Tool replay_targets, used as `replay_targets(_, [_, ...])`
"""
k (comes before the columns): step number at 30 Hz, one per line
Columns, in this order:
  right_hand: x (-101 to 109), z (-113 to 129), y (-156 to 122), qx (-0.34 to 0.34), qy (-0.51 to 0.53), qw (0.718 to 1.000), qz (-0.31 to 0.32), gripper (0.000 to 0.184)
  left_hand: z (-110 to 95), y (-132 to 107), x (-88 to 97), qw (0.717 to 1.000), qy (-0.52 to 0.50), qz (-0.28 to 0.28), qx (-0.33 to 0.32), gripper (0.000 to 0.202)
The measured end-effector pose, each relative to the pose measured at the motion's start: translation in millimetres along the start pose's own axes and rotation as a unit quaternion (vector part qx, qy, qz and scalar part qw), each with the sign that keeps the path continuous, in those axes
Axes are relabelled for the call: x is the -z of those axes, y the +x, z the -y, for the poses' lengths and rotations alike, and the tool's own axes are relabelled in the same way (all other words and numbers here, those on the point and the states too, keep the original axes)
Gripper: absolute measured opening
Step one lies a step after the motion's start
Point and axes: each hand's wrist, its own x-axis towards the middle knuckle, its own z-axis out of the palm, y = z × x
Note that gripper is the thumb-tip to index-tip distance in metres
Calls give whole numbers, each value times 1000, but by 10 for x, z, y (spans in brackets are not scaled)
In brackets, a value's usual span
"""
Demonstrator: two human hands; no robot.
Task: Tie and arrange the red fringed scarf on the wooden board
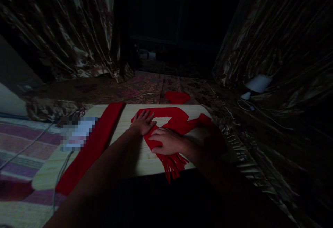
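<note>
A red scarf [179,115] with a fringed end [173,165] lies bent in a loop on a pale wooden board [130,163]. Spread flat on the loop's left bend is my left hand [143,122], fingers apart. My right hand [168,141] rests palm down just above the fringe, its fingers stretched out to the left across the fabric. The fringe hangs toward the board's near edge. To the right, the scarf runs on in loose folds [208,127], partly lost in shadow.
A long red cloth strip [99,134] crosses the board's left side, beside a blurred-out item [78,134] and a cable [61,172]. More red fabric [178,98] lies beyond the far edge. A small white lamp [258,83] stands right. Curtains [78,30] hang behind.
</note>
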Motion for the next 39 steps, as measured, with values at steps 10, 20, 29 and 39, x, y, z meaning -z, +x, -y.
replay_targets(10, [-150, -472, -388, -187, -51, 977, -91, 48, 2, 8, -10, 1000, 3, 3, 3, 74])
replay_targets(20, [306, -1076, -348, -320, -41, 946, 25, 31, 14, 21, -20, 1000, 7, 8, 4, 75])
replay_targets(29, [426, -1063, -330, -320, 88, 938, 101, 20, 23, 20, -28, 1000, 11, 2, 0, 75])
replay_targets(39, [193, -917, -368, -371, -85, 923, 62, 49, 55, 28, -76, 1000, 10, -9, -1, 77])
